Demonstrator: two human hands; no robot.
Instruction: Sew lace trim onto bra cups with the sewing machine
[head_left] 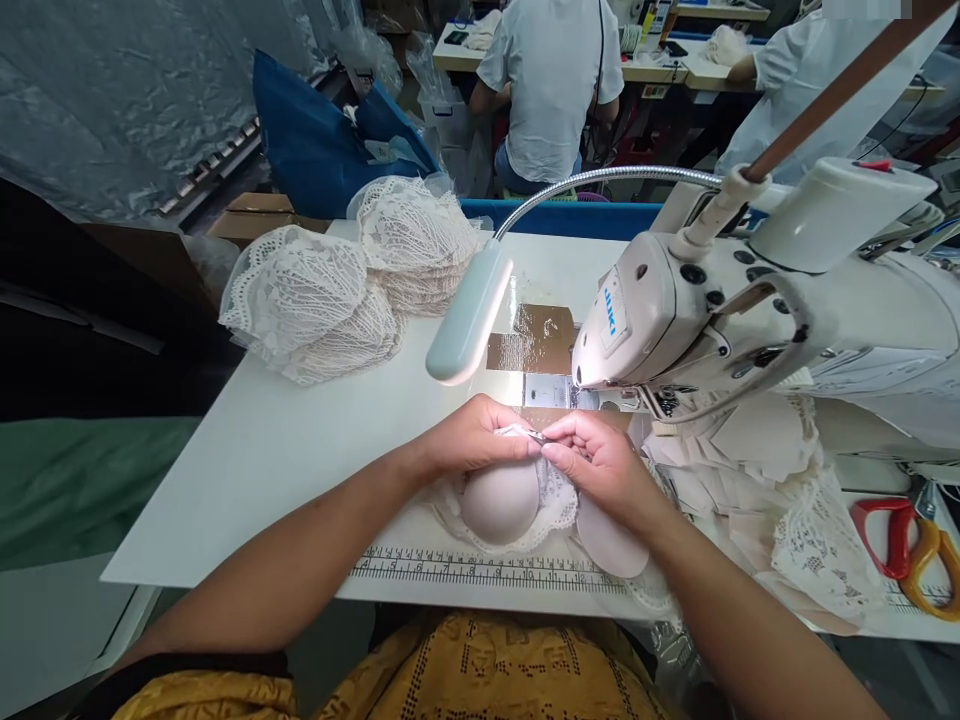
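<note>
A white lace bra with smooth moulded cups lies at the table's front edge, the inside of one cup facing up. My left hand is closed on the upper edge of that cup, thumb on top. My right hand meets it there, thumb and fingers pinched on a small dark metal tool; its tip points at the fabric by my left thumb. Most of the tool is hidden in my fingers, so its kind is unclear. A second cup lies below my right hand, partly covered by the wrist.
A white sewing machine stands just beyond my right hand, with a lamp on a bent arm. Stacked lace cups lie back left. Lace pieces and scissors are at right. A ruler strip edges the table. People sit beyond.
</note>
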